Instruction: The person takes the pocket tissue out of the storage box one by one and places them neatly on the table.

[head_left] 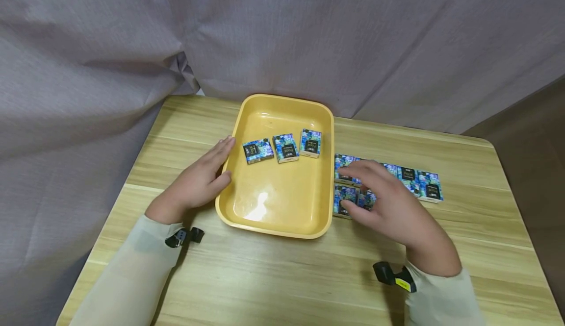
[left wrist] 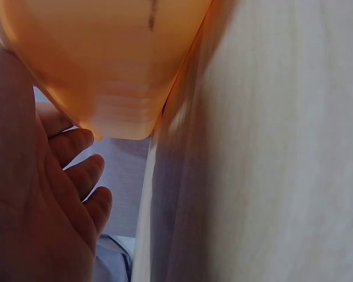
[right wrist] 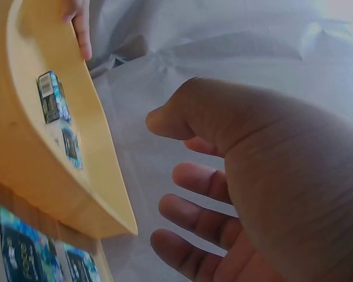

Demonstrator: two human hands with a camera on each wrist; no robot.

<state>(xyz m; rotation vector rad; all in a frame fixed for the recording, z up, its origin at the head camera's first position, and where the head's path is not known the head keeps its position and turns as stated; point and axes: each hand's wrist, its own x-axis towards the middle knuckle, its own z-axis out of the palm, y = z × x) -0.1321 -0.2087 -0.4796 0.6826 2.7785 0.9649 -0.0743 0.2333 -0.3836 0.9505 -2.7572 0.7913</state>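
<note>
A yellow plastic tray (head_left: 278,225) stands on the table. Inside it lie three small boxes (head_left: 286,148) with a blue floral print and a black label; two of them (right wrist: 53,97) show in the right wrist view. My left hand (head_left: 198,181) touches the tray's left rim, fingers fairly straight; the left wrist view has that hand (left wrist: 53,188) beside the tray's outer wall (left wrist: 106,64). To the tray's right, more such boxes (head_left: 430,186) sit in two rows. Over them hovers my right hand (head_left: 393,203), fingers loosely bent and apart, holding nothing and hiding some boxes.
Under everything is a light wood-grain table (head_left: 265,277). Grey cloth (head_left: 309,37) hangs along its back and left edges. Each wrist wears a strapped black camera (head_left: 384,273). The tray's raised wall stands between its boxes and the rows at right.
</note>
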